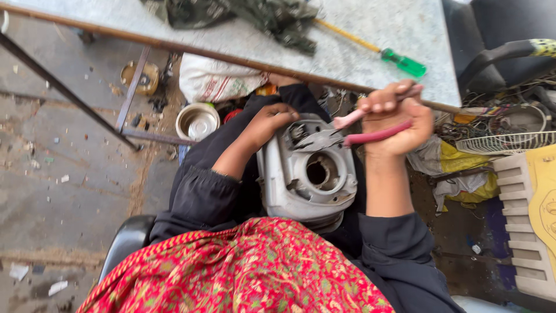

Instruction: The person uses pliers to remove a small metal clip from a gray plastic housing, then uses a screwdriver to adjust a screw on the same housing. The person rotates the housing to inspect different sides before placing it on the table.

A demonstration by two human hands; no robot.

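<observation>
A grey metal motor housing (307, 174) with a round hole in its middle rests on my lap. My left hand (267, 122) grips its upper left edge and steadies it. My right hand (392, 119) is closed around the pink handles of a pair of pliers (347, 132). The pliers' metal jaws touch the top of the housing near its rim. Both my forearms show dark sleeves pushed up. A red patterned cloth (243, 272) lies over my front, below the housing.
A grey table (376, 35) spans the top, with a green-handled screwdriver (399, 61) and a dark rag (260, 17) on it. Under it sit a steel bowl (197, 120) and a white sack (217, 81). At right lie a wire fan guard (512, 142), tangled wires and yellow cloth.
</observation>
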